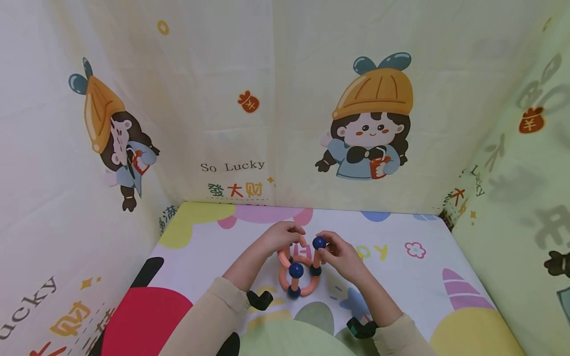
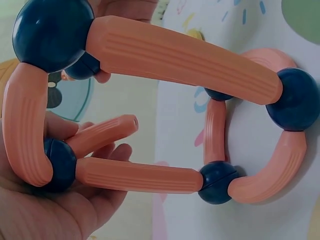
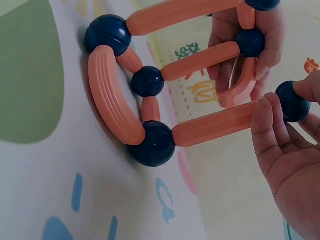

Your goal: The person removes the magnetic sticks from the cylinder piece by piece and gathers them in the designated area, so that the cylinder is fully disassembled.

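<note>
A toy frame of salmon-coloured sticks and dark blue balls stands on the table. Its base is a ring of curved sticks point(image 3: 112, 95) joined by balls point(image 3: 152, 143), from which three straight sticks rise. My left hand point(image 1: 281, 237) grips a rear upper ball point(image 2: 60, 165). From that ball, one curved stick point(image 2: 25, 125) runs to the front upper ball point(image 1: 296, 270), while another curved stick point(image 2: 107, 135) ends free, pointing toward the right side. My right hand point(image 1: 340, 252) pinches the right upper ball point(image 3: 292, 101), its fingers beside the top of the upright stick point(image 3: 215, 124).
The printed tabletop point(image 1: 401, 282) spreads around the toy. Cream printed cloth point(image 1: 303, 148) walls in the back and both sides. Dark wrist devices point(image 1: 260, 299) sit at the beige sleeves point(image 1: 209, 316).
</note>
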The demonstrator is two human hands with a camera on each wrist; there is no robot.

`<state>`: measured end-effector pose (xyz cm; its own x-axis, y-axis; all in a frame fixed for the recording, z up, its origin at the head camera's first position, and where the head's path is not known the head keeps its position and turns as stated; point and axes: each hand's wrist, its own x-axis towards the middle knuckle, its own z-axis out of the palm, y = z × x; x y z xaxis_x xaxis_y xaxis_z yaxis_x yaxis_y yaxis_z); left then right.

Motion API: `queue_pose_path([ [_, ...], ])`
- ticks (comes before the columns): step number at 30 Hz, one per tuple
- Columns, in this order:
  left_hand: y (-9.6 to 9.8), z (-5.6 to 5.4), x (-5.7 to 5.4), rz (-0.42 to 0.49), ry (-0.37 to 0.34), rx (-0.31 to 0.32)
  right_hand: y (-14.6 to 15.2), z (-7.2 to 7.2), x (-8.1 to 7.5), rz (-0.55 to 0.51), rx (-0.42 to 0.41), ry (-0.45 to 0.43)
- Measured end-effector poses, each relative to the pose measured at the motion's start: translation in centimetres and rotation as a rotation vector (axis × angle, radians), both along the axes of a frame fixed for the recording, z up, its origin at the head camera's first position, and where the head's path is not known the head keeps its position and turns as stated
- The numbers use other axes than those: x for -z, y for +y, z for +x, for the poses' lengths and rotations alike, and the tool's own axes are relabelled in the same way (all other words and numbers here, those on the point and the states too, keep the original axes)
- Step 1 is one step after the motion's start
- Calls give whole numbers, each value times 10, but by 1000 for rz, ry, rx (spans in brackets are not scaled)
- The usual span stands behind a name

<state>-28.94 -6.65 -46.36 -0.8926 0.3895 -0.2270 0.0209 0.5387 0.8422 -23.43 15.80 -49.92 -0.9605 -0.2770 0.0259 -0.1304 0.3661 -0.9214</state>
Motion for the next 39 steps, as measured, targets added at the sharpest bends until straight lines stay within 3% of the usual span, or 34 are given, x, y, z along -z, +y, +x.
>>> queue_pose_path([
  [11,-2,-1,2,35,-25,-31,1,0,2,-16,5,-2],
  [16,-6,2,1,34,-24,-107,1,-2,5,-31,23,-13],
  [20,-14,5,5,130,-27,-187,-1,-2,6,-40,35,-40],
  [23,-24,7,15,253,-16,-231,-1,-2,6,-40,25,-45],
  [26,-34,8,32,321,-20,-265,-1,-1,5,-37,5,-37],
  [32,-47,16,66,293,-29,-302,0,0,4,-38,-15,-34],
  [39,-48,36,89,345,61,-207,0,1,4,-59,-25,-43],
])
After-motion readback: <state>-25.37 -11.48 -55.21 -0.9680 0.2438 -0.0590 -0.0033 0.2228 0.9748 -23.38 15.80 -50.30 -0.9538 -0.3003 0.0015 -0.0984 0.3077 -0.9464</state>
